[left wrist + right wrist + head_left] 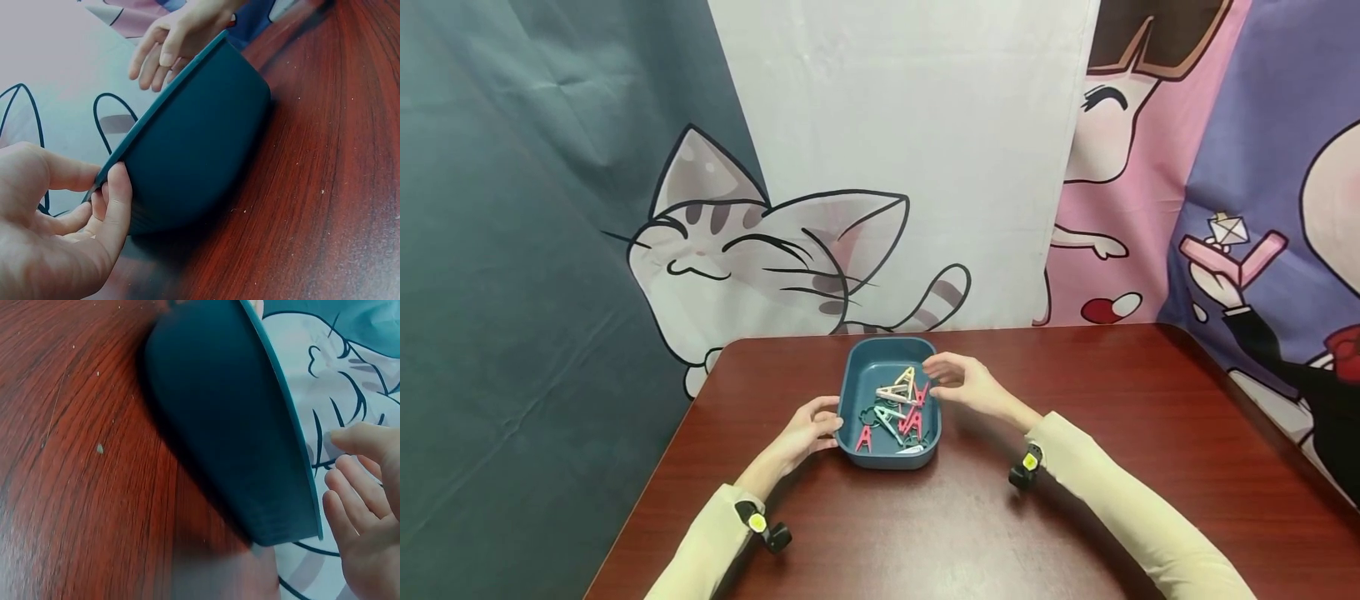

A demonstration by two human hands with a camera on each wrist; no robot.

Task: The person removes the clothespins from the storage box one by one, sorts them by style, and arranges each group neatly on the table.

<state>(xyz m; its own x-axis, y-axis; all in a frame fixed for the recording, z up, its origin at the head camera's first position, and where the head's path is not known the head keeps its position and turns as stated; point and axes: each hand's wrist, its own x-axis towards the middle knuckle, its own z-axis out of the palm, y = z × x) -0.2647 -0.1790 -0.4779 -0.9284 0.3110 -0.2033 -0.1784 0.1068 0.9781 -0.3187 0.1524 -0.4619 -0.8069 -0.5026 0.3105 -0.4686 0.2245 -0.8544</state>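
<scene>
A dark blue-green plastic tub [854, 375] stands on the table and holds several clothespins. Pink clothespins [864, 438], a pale green clothespin [889, 423] and a yellow clothespin [907, 380] lie jumbled inside, with dark green pieces among them. At the tub's left side, my left hand [811, 429] pinches the rim; in the left wrist view the tub's wall [194, 137] rises beside those fingers. My right hand [967, 385] hovers at the far right rim, its fingers loosely bent and holding nothing. Seen from the right wrist, that hand [369, 494] is apart from the rim.
The tub rests toward the back of a glossy reddish-brown wooden table [1037, 533]. Behind the table hangs a cloth backdrop [925, 125] printed with a cartoon cat and figures. A small camera is strapped to each wrist.
</scene>
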